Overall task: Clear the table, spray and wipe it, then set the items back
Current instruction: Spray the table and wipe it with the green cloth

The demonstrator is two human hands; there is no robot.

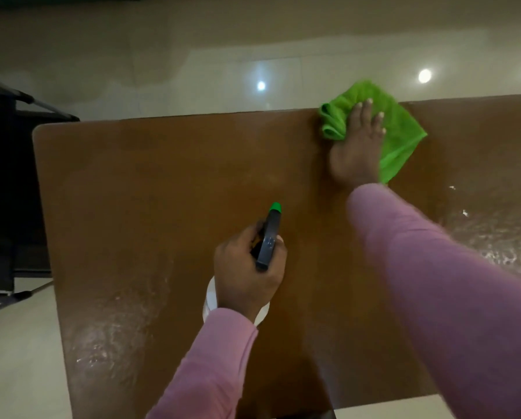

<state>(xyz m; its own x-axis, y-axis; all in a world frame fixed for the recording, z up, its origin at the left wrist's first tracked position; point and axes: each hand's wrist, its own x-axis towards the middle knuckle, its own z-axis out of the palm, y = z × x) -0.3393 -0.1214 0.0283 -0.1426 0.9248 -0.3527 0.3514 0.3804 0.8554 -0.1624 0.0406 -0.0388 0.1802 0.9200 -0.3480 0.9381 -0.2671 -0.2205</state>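
**Inspector A:** Finish of the surface?

**Inspector B:** Brown, smooth, looks like laminate or sealed wood; which of the two cannot be told. Mostly matt towards the far edge, with wet, glistening streaks at the near left and at the right.

**Inspector A:** The cloth?

**Inspector B:** Bright green fabric with a soft, fuzzy nap like microfibre; matt, bunched into folds on one side.

**Inspector A:** The spray bottle?

**Inspector B:** Plastic. Dark grey head with a slight sheen, green nozzle tip, white body below.

**Inspector A:** Anything else?

**Inspector B:** Sleeves of pink knit cloth, matt. Floor pale, smooth and glossy, mirroring lamps. Dark metal frame at left, smooth.
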